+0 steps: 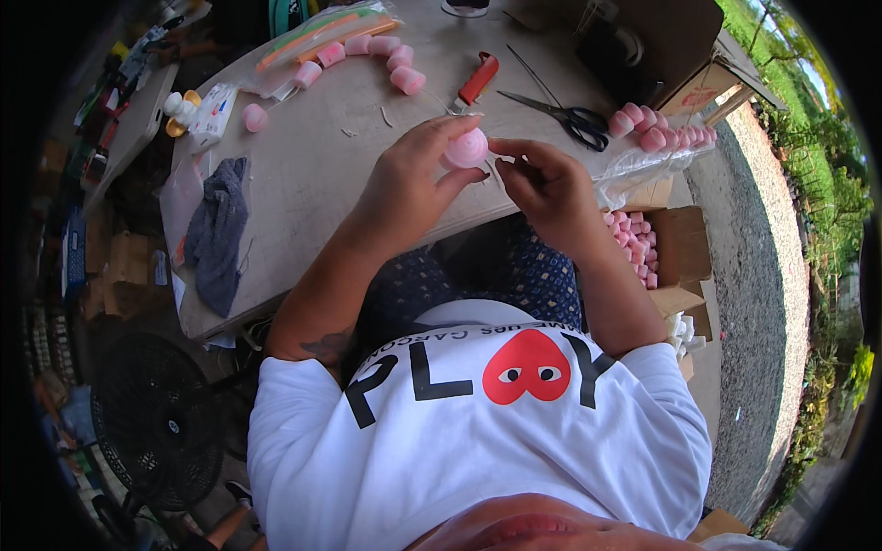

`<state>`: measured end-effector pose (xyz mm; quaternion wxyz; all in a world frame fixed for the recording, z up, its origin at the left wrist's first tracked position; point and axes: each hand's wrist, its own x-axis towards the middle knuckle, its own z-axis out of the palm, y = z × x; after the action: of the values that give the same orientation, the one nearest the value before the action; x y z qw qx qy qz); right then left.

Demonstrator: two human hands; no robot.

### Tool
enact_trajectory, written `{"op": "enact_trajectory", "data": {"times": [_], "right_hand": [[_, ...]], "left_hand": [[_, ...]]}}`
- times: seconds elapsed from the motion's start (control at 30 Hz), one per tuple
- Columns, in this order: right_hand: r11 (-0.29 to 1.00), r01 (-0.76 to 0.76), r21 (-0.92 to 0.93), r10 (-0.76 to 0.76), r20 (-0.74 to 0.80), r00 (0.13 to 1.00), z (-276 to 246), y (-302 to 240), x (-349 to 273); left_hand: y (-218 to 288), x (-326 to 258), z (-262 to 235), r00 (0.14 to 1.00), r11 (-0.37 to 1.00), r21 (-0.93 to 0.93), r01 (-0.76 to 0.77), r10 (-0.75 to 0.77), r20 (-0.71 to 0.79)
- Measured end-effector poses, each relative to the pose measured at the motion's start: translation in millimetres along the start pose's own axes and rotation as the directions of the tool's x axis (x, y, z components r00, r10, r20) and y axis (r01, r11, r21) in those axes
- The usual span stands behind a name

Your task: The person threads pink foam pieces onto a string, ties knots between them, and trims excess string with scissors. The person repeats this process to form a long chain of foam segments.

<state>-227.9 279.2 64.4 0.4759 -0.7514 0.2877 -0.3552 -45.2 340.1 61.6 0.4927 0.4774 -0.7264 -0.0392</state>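
Over the table's near edge, my left hand (404, 179) holds a pink rounded piece (466, 150) between thumb and fingers, its ringed round face showing. My right hand (551, 188) is just right of it, index fingertip close to the piece. Its fingers are drawn together, and what they pinch, if anything, is too small to make out. Beyond the hands lies a red-handled cutter (477, 81). Black-handled scissors (574, 121) rest to its right. A curved row of similar pink pieces (401, 58) stands at the far left, with a single pink piece (254, 117) apart from it.
A grey cloth (220, 230) hangs over the table's (303, 197) left side, near a white box (212, 115). More pink pieces (654, 129) lie on plastic at the right. Below them, a cardboard box (682, 243) holds many others. A black fan (158, 422) stands at lower left.
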Motion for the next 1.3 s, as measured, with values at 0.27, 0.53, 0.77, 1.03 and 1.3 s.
{"op": "enact_trajectory", "data": {"times": [0.27, 0.53, 0.77, 1.03, 1.3], "right_hand": [[0.979, 0.19, -0.076, -0.182, 0.103, 0.978, -1.7, 4.4, -1.8], [0.989, 0.148, -0.005, -0.148, -0.093, 0.985, 9.8, -0.7, -1.0], [0.978, 0.162, -0.134, -0.178, -0.116, 0.977, 11.2, 1.1, -0.8], [0.964, 0.231, -0.133, -0.24, -0.062, 0.969, 11.1, -0.9, 3.4], [0.872, 0.298, -0.388, -0.367, -0.116, 0.923, 2.8, 20.2, -8.0]], "left_hand": [[-18.4, -11.5, 7.4, 0.747, -0.051, -0.944, 0.326, -0.598, 0.291], [-11.8, -15.2, 14.8, 0.745, -0.072, -0.944, 0.323, -0.596, 0.3], [-9.7, -18.0, 19.0, 0.77, 0.044, -0.938, 0.345, -0.584, 0.256], [-4.7, -16.7, 25.3, 0.773, 0.031, -0.941, 0.336, -0.58, 0.257], [-15.1, -20.7, 26.6, 0.719, -0.04, -0.953, 0.301, -0.646, 0.255]]}}
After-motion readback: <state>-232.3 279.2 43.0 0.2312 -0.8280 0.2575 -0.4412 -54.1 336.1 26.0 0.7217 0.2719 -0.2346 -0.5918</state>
